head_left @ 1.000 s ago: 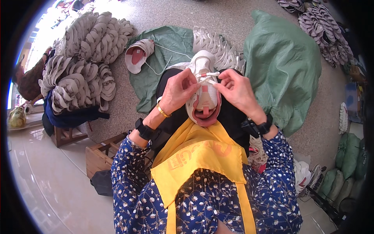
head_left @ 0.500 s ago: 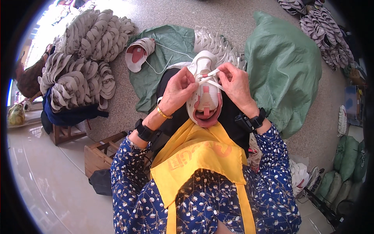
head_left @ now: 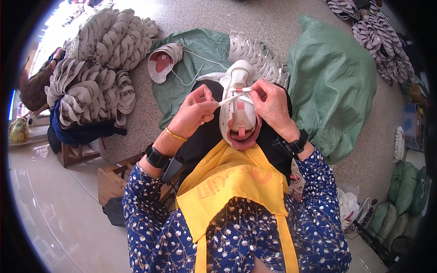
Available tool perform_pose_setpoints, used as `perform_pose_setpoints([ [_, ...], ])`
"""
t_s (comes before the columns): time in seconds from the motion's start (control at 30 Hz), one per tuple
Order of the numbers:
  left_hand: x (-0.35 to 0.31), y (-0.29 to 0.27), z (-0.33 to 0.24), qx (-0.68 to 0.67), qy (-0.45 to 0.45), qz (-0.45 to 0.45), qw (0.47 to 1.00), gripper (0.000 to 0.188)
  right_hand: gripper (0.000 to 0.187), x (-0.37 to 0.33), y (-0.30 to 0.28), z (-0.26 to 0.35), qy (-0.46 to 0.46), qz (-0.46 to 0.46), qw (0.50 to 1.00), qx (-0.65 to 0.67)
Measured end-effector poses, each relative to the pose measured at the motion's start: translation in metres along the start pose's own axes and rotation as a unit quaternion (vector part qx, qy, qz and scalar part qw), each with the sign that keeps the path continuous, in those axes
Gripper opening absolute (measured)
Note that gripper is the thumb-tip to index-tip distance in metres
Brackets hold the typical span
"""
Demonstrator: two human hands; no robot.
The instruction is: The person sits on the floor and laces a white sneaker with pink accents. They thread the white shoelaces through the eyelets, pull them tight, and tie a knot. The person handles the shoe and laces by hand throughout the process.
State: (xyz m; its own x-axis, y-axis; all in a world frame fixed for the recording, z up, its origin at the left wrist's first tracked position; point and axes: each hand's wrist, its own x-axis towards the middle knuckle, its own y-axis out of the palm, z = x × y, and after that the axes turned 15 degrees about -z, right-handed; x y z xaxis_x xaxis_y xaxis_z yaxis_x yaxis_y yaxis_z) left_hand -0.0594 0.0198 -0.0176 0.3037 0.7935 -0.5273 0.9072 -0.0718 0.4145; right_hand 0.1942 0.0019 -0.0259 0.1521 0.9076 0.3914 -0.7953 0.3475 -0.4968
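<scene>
A white and pink sneaker (head_left: pixel 241 113) rests on my lap, toe pointing away from me and heel opening near. Between my hands a flat white shoelace (head_left: pixel 233 98) runs across the tongue. My left hand (head_left: pixel 199 107) pinches one stretch of it to the left of the shoe, pulled fairly straight. Over the shoe's right side, my right hand (head_left: pixel 270 101) is closed on the lace close to the eyelets; its fingertips partly hide the lace there. A yellow apron (head_left: pixel 232 182) lies under the shoe's heel.
Another white sneaker (head_left: pixel 165 63) with trailing laces lies on a green sheet (head_left: pixel 200 41) ahead. White shoe uppers (head_left: pixel 257 57) line up beside it. Large stacks of uppers (head_left: pixel 98 68) stand left, a bulging green sack (head_left: pixel 332 91) right. A wooden stool (head_left: pixel 111 184) is near my left elbow.
My left hand has moved left and slightly down, drawing the lace out to the side. My right hand has shifted slightly down and toward the shoe's middle.
</scene>
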Motion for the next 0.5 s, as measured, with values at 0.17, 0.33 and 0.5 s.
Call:
perform_pose_setpoints([
  [0.17, -0.019, -0.015, -0.016, -0.011, -0.021, 0.015, 1.0, 0.021, 0.008, 0.0, -0.003, -0.003, 0.004, 0.025, 1.0, 0.01],
  [0.33, -0.034, -0.024, -0.007, 0.029, 0.02, -0.041, 0.999, 0.019, 0.016, -0.006, -0.012, 0.001, 0.021, 0.036, 0.998, 0.039],
  [0.5, -0.02, -0.006, 0.011, 0.32, 0.263, -0.095, 0.905, 0.026, 0.023, -0.017, -0.021, 0.006, -0.022, 0.032, 0.999, 0.022],
])
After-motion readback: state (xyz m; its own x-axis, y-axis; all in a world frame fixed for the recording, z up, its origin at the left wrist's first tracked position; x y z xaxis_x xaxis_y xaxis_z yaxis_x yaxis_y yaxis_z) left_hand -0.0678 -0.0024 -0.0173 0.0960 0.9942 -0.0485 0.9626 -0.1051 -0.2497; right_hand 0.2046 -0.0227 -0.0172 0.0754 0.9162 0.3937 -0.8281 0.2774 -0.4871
